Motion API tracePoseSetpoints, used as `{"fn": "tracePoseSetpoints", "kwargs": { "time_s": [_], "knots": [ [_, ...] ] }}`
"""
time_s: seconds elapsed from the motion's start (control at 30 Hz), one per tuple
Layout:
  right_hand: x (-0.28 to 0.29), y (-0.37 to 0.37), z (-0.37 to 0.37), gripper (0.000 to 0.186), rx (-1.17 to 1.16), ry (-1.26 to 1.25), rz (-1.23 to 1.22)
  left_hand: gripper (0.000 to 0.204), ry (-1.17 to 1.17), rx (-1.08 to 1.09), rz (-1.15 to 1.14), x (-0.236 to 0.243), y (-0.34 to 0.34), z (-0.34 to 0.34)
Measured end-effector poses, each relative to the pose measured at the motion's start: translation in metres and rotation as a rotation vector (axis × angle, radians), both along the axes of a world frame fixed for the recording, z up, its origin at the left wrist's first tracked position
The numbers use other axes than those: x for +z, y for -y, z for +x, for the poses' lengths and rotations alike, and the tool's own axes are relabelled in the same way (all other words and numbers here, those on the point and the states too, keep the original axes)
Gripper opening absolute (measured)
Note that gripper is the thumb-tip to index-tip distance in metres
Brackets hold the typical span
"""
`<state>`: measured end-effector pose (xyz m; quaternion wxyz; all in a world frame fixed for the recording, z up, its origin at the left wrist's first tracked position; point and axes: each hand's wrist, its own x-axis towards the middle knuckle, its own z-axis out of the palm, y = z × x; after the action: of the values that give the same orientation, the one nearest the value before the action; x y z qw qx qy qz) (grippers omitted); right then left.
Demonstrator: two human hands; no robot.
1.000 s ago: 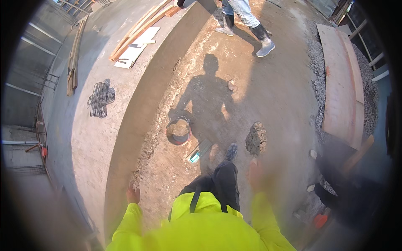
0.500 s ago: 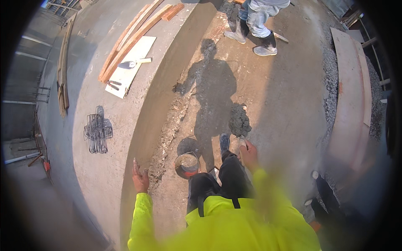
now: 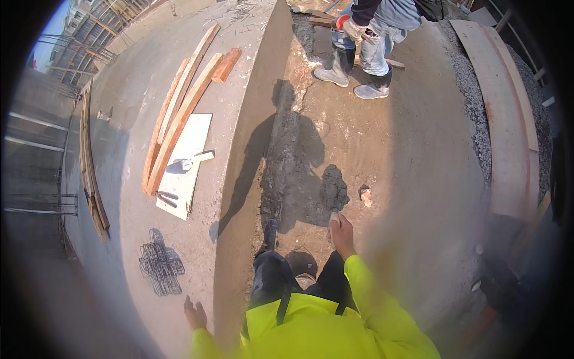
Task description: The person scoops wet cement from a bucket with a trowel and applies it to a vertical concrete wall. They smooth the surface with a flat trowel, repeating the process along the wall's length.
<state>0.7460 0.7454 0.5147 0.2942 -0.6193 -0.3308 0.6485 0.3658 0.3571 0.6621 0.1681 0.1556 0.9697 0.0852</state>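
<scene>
My right hand (image 3: pixel 342 234) grips the handle of a trowel; a dark heap of wet mortar (image 3: pixel 333 186) covers its blade. Open, with apparently nothing in it, my left hand (image 3: pixel 195 314) hangs beside a concrete ledge (image 3: pixel 230 179), near a bundle of bent wire (image 3: pixel 160 269). A bucket (image 3: pixel 302 266) shows below me between my legs, partly hidden by my clothing. On the ledge lie a white board (image 3: pixel 194 134) with a white-handled trowel (image 3: pixel 182 164) and pliers (image 3: pixel 167 199), plus several timber lengths (image 3: pixel 179 122).
A co-worker (image 3: pixel 371 48) in boots stands ahead, a gloved hand near a red object. Long plywood sheets (image 3: pixel 499 107) lie over gravel (image 3: pixel 469 102) at the right. Further timber (image 3: pixel 89 161) lies along the far left, beside a formwork wall (image 3: pixel 33 155).
I have moved forward over the bucket, now between my legs. My right hand and the mortar have swung leftward and stayed raised; my left hand has dropped lower. The co-worker's gloved hand has appeared.
</scene>
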Motion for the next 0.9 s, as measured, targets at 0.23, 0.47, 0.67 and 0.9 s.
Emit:
{"fn": "tracePoseSetpoints", "kwargs": {
  "time_s": [0.23,0.47,0.67,0.9],
  "knots": [
    [-0.229,-0.044,-0.199,0.019,-0.277,-0.086,-0.146,0.05,-0.034,-0.923,0.199,-0.282,-0.378,-0.256],
    [-0.507,-0.086,-0.293,0.025,-0.617,-0.071,-0.132,0.049,-0.164,-1.353,0.334,-0.533,-0.62,-0.347],
    [-0.718,-0.14,-0.384,0.051,-0.737,0.329,0.307,0.055,-0.296,-1.308,0.277,-0.649,-0.683,-0.424],
    [-0.883,-0.191,-0.551,0.055,-0.164,0.548,0.138,0.075,-0.278,-1.272,0.411,-0.755,-0.724,-0.413]
  ]
}}
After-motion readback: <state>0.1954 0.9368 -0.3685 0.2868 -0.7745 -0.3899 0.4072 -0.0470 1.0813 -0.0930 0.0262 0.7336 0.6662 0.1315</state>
